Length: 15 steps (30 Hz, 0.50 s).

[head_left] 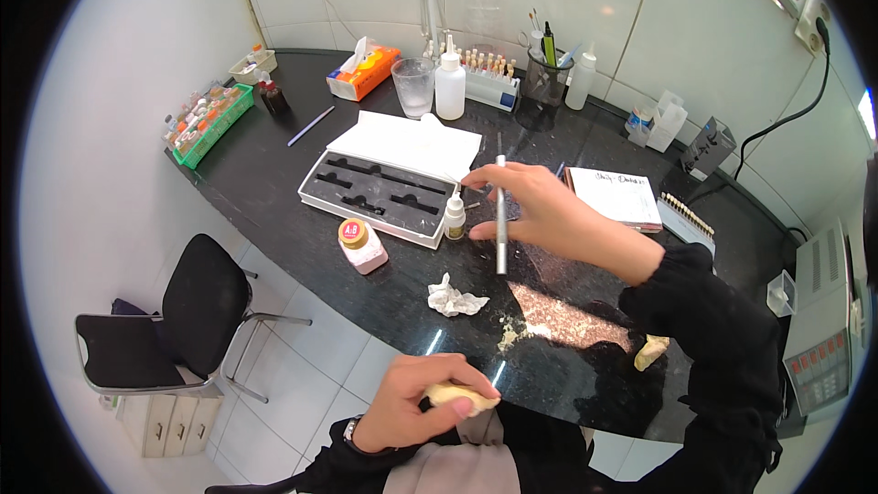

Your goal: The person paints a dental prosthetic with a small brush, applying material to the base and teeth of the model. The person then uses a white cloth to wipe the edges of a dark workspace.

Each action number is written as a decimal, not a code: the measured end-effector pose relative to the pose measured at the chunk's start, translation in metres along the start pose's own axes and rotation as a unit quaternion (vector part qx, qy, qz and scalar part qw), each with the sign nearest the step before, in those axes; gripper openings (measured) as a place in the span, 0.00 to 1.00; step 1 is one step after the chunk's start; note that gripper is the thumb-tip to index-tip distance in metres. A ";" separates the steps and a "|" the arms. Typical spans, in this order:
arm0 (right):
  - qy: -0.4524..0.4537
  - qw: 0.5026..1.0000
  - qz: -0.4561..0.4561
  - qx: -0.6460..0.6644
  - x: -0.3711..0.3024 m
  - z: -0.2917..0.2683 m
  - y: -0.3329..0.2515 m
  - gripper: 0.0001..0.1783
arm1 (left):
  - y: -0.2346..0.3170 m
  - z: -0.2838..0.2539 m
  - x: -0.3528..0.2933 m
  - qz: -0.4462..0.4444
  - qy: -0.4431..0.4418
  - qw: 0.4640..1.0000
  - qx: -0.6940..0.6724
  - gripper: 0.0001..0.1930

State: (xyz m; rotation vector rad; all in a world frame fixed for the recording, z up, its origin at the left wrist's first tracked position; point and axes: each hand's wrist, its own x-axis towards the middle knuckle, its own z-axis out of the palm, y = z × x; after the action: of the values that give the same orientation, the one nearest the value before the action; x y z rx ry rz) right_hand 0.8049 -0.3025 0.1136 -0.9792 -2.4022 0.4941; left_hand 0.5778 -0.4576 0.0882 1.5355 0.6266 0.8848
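Note:
My left hand (416, 402), near the table's front edge, is closed around a pale yellow lump (462, 396), its thumb and fingers pressing the sides. A slim silver pen-shaped tool (501, 229) with a thin tip lies across the fingers of my right hand (535, 206). That hand's thumb and forefinger are spread on either side of a small white dropper bottle (455, 218); contact with it is unclear. Beside the bottle lies an opened white case (370, 215) with a dark cut-out insert. Nearby are a pink jar with a gold lid (363, 247) and crumpled tissue (455, 297).
Pale crumbs (512, 334) and another yellow piece (651, 352) lie on the black table. Behind stand a glass (414, 91), a white squeeze bottle (450, 87), a tissue box (363, 73) and a pen cup (549, 80). A notepad (615, 197) lies at right.

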 end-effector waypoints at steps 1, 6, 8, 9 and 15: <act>0.002 1.000 0.003 0.014 0.003 0.003 0.004 0.25 | -0.003 0.001 -0.001 0.010 0.021 1.000 -0.014 0.10; -0.008 0.997 0.029 0.071 0.022 0.027 -0.008 0.16 | -0.024 -0.006 -0.016 0.020 0.135 0.988 -0.077 0.14; -0.003 0.994 0.030 0.101 0.024 0.020 -0.009 0.15 | -0.029 -0.009 -0.018 0.021 0.151 0.984 -0.097 0.16; -0.001 0.993 0.033 0.114 0.023 0.014 -0.011 0.15 | -0.030 -0.010 -0.019 0.020 0.150 0.983 -0.101 0.17; 0.105 0.987 0.101 -0.069 0.053 -0.051 0.049 0.10 | -0.026 -0.017 -0.015 0.018 0.166 0.980 -0.110 0.13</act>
State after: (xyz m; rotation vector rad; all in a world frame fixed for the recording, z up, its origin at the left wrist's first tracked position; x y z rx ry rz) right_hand 0.8272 -0.2242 0.1469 -1.2773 -2.1832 0.2818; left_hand 0.5579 -0.4558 0.0606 1.2138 0.7133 1.2105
